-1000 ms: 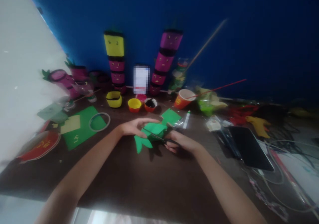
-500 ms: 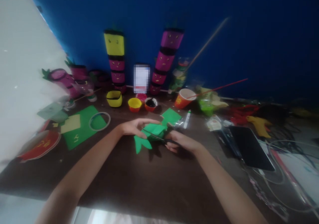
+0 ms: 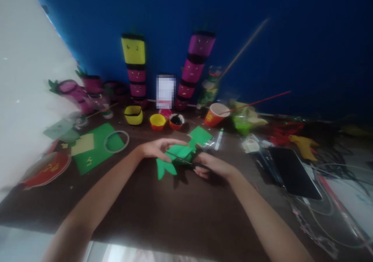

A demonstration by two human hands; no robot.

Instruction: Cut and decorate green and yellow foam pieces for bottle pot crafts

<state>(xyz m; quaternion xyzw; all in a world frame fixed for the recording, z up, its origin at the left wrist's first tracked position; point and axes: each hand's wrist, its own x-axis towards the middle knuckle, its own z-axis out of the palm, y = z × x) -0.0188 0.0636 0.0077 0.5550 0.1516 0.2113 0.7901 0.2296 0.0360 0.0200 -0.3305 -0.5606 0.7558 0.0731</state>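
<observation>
Between thumb and fingers, my left hand (image 3: 157,149) grips a bright green craft sheet (image 3: 180,151), with a leaf-shaped piece hanging below it. My right hand (image 3: 208,165) is closed on dark-handled scissors (image 3: 190,163), whose blades lie across the green sheet and point left. Whether the blades are parted is too blurred to tell. Just beyond my hands lies a square green piece (image 3: 201,136), with a white marker (image 3: 219,139) to its right.
Small yellow and orange cups (image 3: 157,122) stand behind my hands, near a red paper cup (image 3: 216,114). Two towers of faced boxes (image 3: 192,72) rise at the back. Green sheets and a tape ring (image 3: 127,141) lie left; a phone (image 3: 294,172) with cables lies right.
</observation>
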